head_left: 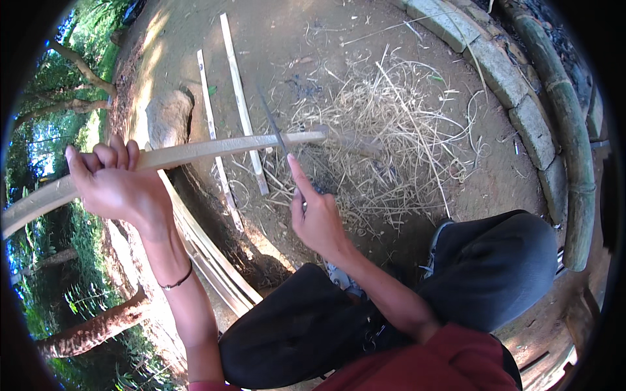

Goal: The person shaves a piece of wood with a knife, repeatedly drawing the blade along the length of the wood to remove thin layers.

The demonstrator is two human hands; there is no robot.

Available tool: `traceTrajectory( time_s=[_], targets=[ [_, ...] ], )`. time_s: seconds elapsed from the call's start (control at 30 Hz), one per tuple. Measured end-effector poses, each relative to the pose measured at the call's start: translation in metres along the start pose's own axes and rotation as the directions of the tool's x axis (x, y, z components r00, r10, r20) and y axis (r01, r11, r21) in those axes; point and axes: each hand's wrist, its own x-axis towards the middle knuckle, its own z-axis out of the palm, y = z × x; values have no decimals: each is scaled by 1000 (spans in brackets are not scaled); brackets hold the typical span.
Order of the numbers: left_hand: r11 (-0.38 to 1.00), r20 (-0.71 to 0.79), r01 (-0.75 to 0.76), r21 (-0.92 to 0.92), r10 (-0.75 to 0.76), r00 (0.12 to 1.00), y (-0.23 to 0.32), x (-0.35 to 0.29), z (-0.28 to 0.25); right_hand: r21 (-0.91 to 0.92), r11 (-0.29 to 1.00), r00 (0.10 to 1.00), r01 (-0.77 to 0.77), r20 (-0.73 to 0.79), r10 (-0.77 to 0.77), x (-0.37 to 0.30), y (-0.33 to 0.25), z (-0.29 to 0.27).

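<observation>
A long, pale split-bamboo strip (208, 149) runs from the left edge of the head view to the middle. My left hand (120, 176) is closed around it, fingers curled over the top. In my right hand (319, 218) is a knife (274, 124) with a thin dark blade. The index finger lies stretched toward the blade, while the other fingers wrap the handle, which is mostly hidden. The blade crosses the strip near its far end and appears to touch it. Below and beyond that end spreads a heap of thin curly shavings (398, 124).
Two narrow strips lie on the dirt: a wider one (238, 85) and a thinner one (209, 117). Beside a rock (168, 117), several more strips (202, 251) lean toward my knee. A stone kerb (505, 75) and a thick bamboo pole (577, 169) curve along the right.
</observation>
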Motion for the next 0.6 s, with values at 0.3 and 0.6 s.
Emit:
traceTrajectory(
  time_s=[0.3, 0.6],
  targets=[
    [999, 38, -38, 1, 38, 999, 1, -7, 7, 4, 999, 999, 42, -18, -42, -4, 7, 7],
    [993, 190, -48, -109, 68, 980, 0, 1, -2, 43, 995, 995, 85, -62, -82, -7, -6, 10]
  ],
)
